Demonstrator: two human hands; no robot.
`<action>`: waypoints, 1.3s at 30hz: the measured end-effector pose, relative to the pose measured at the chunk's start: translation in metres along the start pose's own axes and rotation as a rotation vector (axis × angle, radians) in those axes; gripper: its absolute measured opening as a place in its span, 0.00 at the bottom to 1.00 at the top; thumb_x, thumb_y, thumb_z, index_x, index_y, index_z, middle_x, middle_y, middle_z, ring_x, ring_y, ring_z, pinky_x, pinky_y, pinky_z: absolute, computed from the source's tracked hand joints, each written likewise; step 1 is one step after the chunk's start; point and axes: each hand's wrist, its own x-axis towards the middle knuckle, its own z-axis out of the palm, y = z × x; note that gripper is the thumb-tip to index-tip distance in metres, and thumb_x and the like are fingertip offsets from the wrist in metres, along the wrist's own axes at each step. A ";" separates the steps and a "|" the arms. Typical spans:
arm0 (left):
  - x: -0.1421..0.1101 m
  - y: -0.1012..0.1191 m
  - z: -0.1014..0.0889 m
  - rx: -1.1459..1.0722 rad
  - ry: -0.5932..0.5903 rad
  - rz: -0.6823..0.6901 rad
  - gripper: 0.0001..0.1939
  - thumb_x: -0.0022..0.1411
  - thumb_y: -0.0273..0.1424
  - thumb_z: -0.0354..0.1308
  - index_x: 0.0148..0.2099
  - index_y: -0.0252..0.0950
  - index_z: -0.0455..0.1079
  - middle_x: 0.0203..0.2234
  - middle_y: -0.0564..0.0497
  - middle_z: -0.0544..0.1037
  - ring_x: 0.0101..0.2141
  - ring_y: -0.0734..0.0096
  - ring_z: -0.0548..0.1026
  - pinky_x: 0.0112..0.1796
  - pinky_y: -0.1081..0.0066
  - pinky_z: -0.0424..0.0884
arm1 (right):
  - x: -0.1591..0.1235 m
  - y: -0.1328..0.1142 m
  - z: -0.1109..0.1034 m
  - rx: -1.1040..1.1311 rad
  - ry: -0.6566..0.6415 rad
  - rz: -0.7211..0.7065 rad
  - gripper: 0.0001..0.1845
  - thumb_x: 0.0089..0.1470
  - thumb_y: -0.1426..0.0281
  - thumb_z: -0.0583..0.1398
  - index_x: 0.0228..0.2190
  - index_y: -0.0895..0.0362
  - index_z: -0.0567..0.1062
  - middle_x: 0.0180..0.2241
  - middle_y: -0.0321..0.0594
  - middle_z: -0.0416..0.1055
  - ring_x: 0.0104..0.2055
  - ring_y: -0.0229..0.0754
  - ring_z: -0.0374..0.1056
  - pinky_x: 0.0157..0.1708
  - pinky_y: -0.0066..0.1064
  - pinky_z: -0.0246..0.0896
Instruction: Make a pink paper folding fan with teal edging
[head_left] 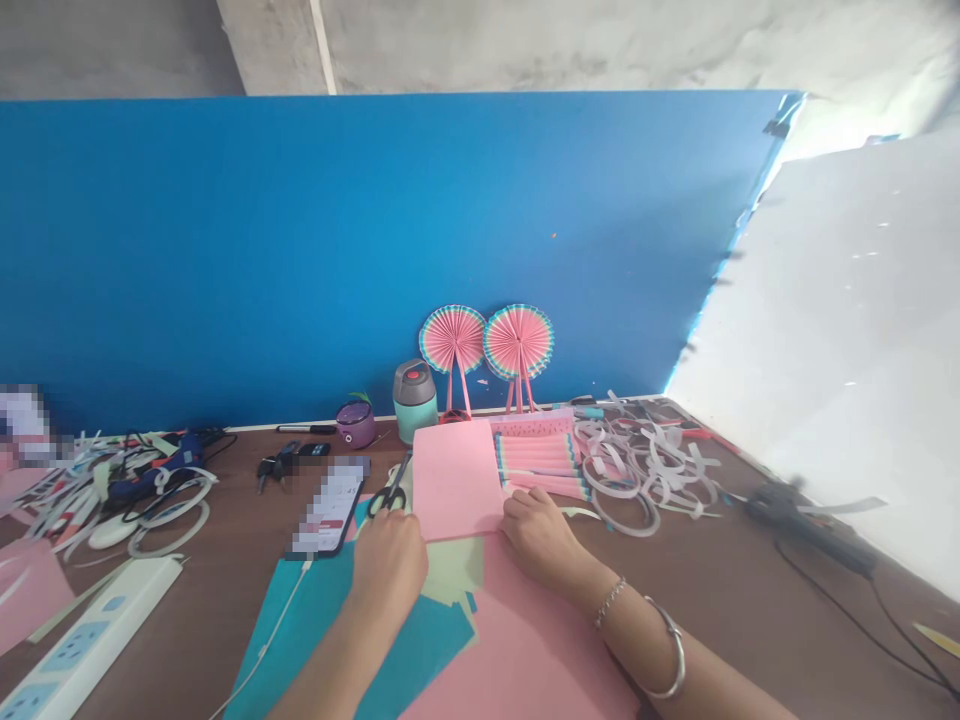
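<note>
A pink sheet of paper (456, 480) is tilted up in front of me, its lower corners between my hands. My left hand (391, 560) is closed on the left lower corner, knuckles up. At the right lower corner, my right hand (541, 535) is closed on the same sheet; its fingertips are partly hidden. Scissors with dark handles (387, 500) lie just beyond my left hand. Beneath my arms are a larger pink sheet (525, 630), blue-green paper (300, 620) and a pale green piece (454, 565).
Pleated pink paper (536, 455) and curled white strips (645, 470) lie to the right. Two round paper fans (519, 342) lean on the blue partition. A teal container (415, 405), purple pot (355, 424), phone (330, 505) and power strip (94, 640) are leftward.
</note>
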 end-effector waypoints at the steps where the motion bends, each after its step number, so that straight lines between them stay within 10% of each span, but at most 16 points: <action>1: 0.002 -0.003 -0.002 -0.036 0.016 -0.042 0.16 0.57 0.19 0.43 0.30 0.33 0.73 0.27 0.41 0.77 0.33 0.58 0.74 0.30 0.66 0.63 | 0.001 0.001 0.003 0.014 0.039 -0.001 0.12 0.50 0.79 0.55 0.19 0.59 0.72 0.25 0.42 0.69 0.31 0.41 0.59 0.31 0.36 0.42; 8: 0.010 0.003 0.007 -0.846 -0.114 -0.156 0.17 0.60 0.32 0.44 0.28 0.36 0.71 0.25 0.50 0.79 0.19 0.72 0.72 0.22 0.73 0.61 | 0.002 -0.003 0.006 0.300 0.443 0.066 0.09 0.51 0.79 0.55 0.25 0.58 0.72 0.26 0.39 0.71 0.32 0.40 0.62 0.32 0.32 0.45; 12: 0.009 0.018 0.024 -1.093 -0.002 -0.125 0.24 0.61 0.47 0.45 0.29 0.35 0.72 0.26 0.48 0.79 0.24 0.66 0.76 0.26 0.72 0.67 | 0.000 -0.013 0.003 0.298 0.491 -0.042 0.10 0.54 0.78 0.53 0.26 0.57 0.73 0.25 0.39 0.70 0.32 0.40 0.62 0.32 0.32 0.47; 16: 0.008 0.019 0.033 -0.896 0.206 -0.124 0.23 0.64 0.42 0.42 0.34 0.33 0.72 0.23 0.46 0.76 0.30 0.62 0.76 0.31 0.68 0.69 | -0.002 -0.019 -0.001 0.272 0.474 -0.114 0.09 0.56 0.76 0.53 0.30 0.56 0.73 0.26 0.38 0.70 0.33 0.40 0.63 0.33 0.33 0.49; 21: 0.007 0.009 0.032 -0.549 0.611 0.133 0.23 0.63 0.25 0.40 0.59 0.35 0.60 0.48 0.41 0.69 0.52 0.58 0.65 0.49 0.58 0.63 | -0.010 -0.025 -0.016 0.230 0.694 -0.111 0.16 0.55 0.77 0.54 0.46 0.54 0.68 0.42 0.46 0.70 0.46 0.45 0.63 0.41 0.36 0.55; 31: 0.001 0.024 0.031 -0.282 0.427 0.297 0.25 0.59 0.20 0.45 0.58 0.38 0.63 0.39 0.44 0.71 0.41 0.60 0.67 0.41 0.60 0.64 | -0.009 -0.021 -0.011 0.216 0.578 -0.094 0.09 0.58 0.75 0.53 0.33 0.54 0.72 0.30 0.39 0.72 0.31 0.38 0.64 0.30 0.33 0.48; 39: -0.001 -0.006 0.023 -0.365 0.768 0.339 0.18 0.64 0.25 0.45 0.47 0.47 0.73 0.44 0.47 0.74 0.47 0.60 0.66 0.48 0.56 0.63 | -0.020 -0.010 -0.017 0.284 0.855 -0.126 0.12 0.54 0.79 0.55 0.38 0.52 0.70 0.40 0.44 0.72 0.41 0.42 0.69 0.39 0.35 0.63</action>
